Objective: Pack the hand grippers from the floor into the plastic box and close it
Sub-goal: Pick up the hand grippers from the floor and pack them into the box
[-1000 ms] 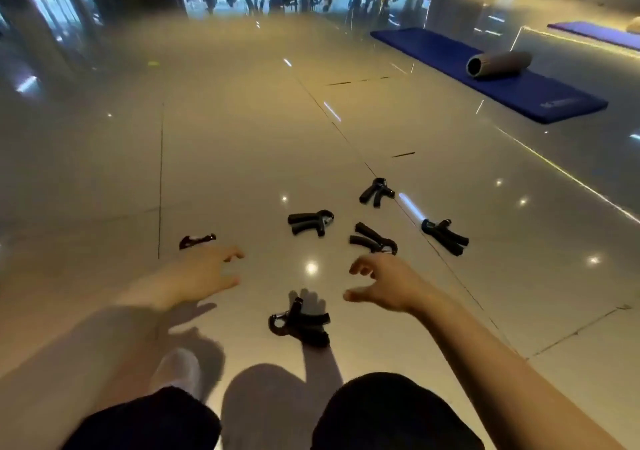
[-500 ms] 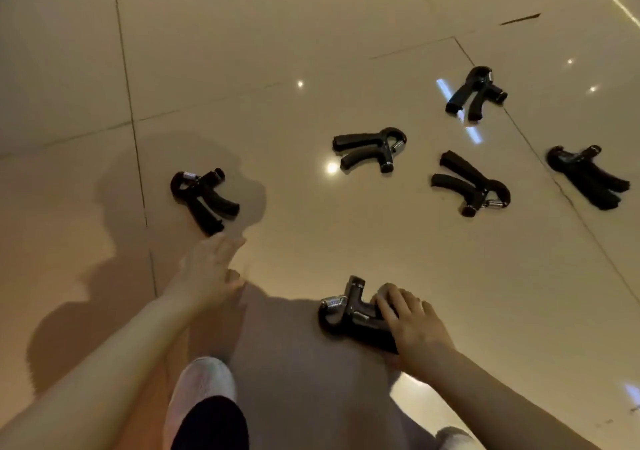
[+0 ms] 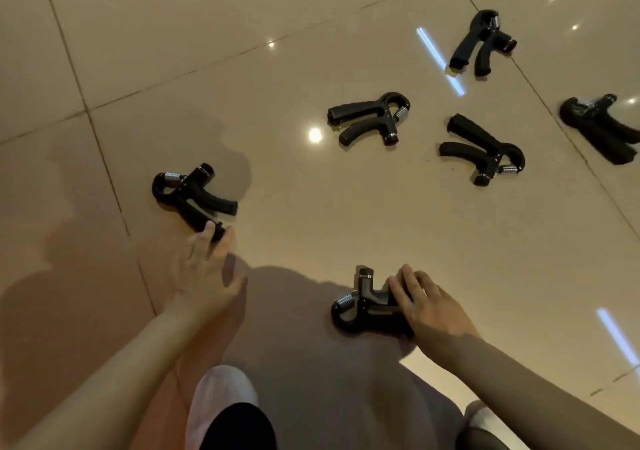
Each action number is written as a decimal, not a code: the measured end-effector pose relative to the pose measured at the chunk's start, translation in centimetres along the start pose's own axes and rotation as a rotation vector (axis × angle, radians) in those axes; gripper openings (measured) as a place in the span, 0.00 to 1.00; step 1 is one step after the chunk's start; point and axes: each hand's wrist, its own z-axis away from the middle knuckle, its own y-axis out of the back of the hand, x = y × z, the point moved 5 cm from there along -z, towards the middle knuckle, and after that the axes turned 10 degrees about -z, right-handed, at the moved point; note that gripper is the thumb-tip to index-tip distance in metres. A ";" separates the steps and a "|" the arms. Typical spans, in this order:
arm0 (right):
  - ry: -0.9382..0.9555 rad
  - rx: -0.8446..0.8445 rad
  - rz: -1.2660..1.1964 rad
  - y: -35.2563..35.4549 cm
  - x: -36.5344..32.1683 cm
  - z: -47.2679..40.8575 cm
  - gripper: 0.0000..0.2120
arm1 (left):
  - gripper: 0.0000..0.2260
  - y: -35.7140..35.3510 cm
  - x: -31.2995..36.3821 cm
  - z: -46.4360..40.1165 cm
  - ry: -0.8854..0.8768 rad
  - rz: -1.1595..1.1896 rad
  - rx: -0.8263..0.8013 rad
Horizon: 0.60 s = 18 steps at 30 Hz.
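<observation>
Six black hand grippers lie scattered on a glossy beige tiled floor (image 3: 242, 16), each with a small metal spring near its head.

Farthest left, one hand gripper (image 3: 192, 197) lies with its looped head to the left and its two handles splayed toward the lower right. The left hand (image 3: 204, 273) reaches up to it, fingers fairly straight, with the fingertips (image 3: 209, 230) touching the end of the lower handle; the grip is spread rather than wrapped round the handle. Below that arm a white shoe (image 3: 221, 397) and a dark trouser leg (image 3: 239, 429) show at the bottom edge.

Near the middle bottom, a second gripper (image 3: 363, 307) lies with its spring to the left. The right hand (image 3: 429, 305) rests over its handles, fingers laid across them and curling slightly; whether they are pinching the handles cannot be told.

Higher up, a third gripper (image 3: 369, 117) lies near a bright ceiling-light reflection, handles pointing left. Just to its right is a fourth (image 3: 485, 149), handles pointing up-left. Above that, a fifth (image 3: 479, 42) sits beside a tile seam, handles pointing down. At the right edge a sixth (image 3: 599, 125) is blurred and partly cut off.

The person's shadow darkens the floor around both arms.
</observation>
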 end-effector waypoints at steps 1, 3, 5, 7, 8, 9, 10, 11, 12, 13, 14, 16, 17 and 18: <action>-0.009 -0.003 -0.003 0.3 -0.1 0.0 0.40 | 0.36 0.0 0.4 0.3 -0.038 -0.022 -0.008; -0.002 0.008 -0.023 1.0 -0.2 -0.1 0.43 | 0.36 -0.2 1.2 1.4 -0.125 -0.075 -0.010; 0.023 0.019 -0.035 0.9 -0.2 0.0 0.41 | 0.36 -0.2 2.4 2.9 -0.237 -0.122 0.025; 0.051 0.071 -0.115 0.8 0.0 0.4 0.39 | 0.35 -0.1 3.7 4.3 -0.367 -0.185 0.041; 0.040 0.080 -0.154 0.3 0.3 0.4 0.39 | 0.32 0.1 4.1 4.6 -0.448 -0.200 0.075; 0.030 0.070 -0.179 0.2 0.5 0.6 0.38 | 0.28 0.6 4.3 4.4 -0.527 -0.188 0.126; 0.018 0.061 -0.202 0.0 0.7 0.7 0.38 | 0.23 1.2 4.4 3.8 -0.589 -0.178 0.202; 0.008 0.056 -0.223 0.2 0.8 0.8 0.37 | 0.22 1.2 4.0 2.8 -0.636 -0.187 0.254; 0.017 0.080 -0.233 0.6 0.8 0.9 0.37 | 0.25 1.3 3.7 1.6 -0.662 -0.219 0.266; 0.042 0.103 -0.241 0.8 0.7 0.9 0.36 | 0.31 1.4 3.6 0.4 -0.673 -0.273 0.220; 0.071 0.123 -0.257 1.2 0.6 1.0 0.35 | 0.37 1.4 3.7 -0.8 -0.680 -0.343 0.145; 0.078 0.132 -0.251 1.6 0.4 1.7 0.32 | 0.41 1.6 4.4 -2.3 -0.702 -0.468 0.034; 0.069 0.152 -0.234 1.8 0.3 2.3 0.31 | 0.38 1.8 5.0 -2.9 -0.717 -0.491 0.002; 0.051 0.172 -0.242 1.8 0.2 2.9 0.30 | 0.34 2.2 5.5 -3.3 -0.753 -0.504 -0.018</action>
